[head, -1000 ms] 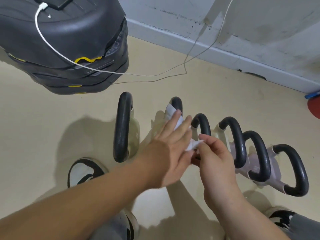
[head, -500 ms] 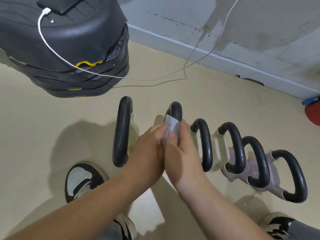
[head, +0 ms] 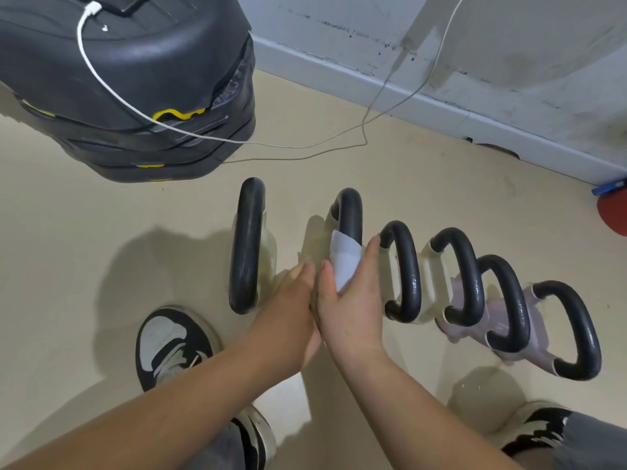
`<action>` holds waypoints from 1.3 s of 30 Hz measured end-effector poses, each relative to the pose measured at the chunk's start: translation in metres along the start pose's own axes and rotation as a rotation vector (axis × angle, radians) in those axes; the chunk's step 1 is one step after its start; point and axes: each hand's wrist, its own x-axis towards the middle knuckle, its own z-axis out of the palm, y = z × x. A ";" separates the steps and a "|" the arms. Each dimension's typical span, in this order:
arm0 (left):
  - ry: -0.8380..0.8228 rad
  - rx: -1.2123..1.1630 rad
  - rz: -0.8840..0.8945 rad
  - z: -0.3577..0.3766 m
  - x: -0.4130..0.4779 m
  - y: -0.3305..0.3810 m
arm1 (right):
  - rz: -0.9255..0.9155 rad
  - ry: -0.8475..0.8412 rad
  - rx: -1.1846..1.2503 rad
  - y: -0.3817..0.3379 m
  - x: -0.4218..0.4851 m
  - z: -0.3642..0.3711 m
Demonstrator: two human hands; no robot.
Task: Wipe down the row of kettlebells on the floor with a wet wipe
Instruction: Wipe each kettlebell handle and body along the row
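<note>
Gripping wet wipe (head: 344,256) round second kettlebell handle (head: 347,212) with right hand (head: 349,300), long axis running straight ahead; left hand (head: 291,300) beside, seemingly slack.

The 6 looped kettlebell handles (head: 410,273) are glossy black. The left kettlebell bodies (head: 269,245) are pale cream, the right kettlebell bodies (head: 539,300) pale lilac. The thin wet wipe (head: 344,259) is plain white. The smooth floor (head: 101,232) is flat beige. The stacked plastic step platforms (head: 152,72) are black with wavy yellow marks, crossed by a white charging cable (head: 80,35). The painted wall (head: 509,35) is grey, speckled with dark scuffs. The lace-up sneaker (head: 169,337) is black and white; the trouser leg (head: 597,442) is grey. At the right edge, a round object (head: 614,215) is red and a small strip (head: 609,188) blue.
</note>
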 end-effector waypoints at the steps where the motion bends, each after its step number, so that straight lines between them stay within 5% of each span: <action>1: -0.013 0.021 -0.001 0.001 -0.001 -0.003 | 0.002 0.005 0.034 0.009 -0.003 0.002; 6: -0.046 0.091 0.006 0.001 -0.017 -0.017 | 0.102 0.010 0.026 0.026 -0.019 0.008; 33: -0.201 0.080 -0.064 0.008 -0.013 -0.040 | 0.034 -0.185 -0.261 0.079 -0.037 0.002; 39: -0.198 0.093 -0.053 0.010 -0.013 -0.039 | 0.450 -0.140 -0.053 0.084 -0.018 -0.002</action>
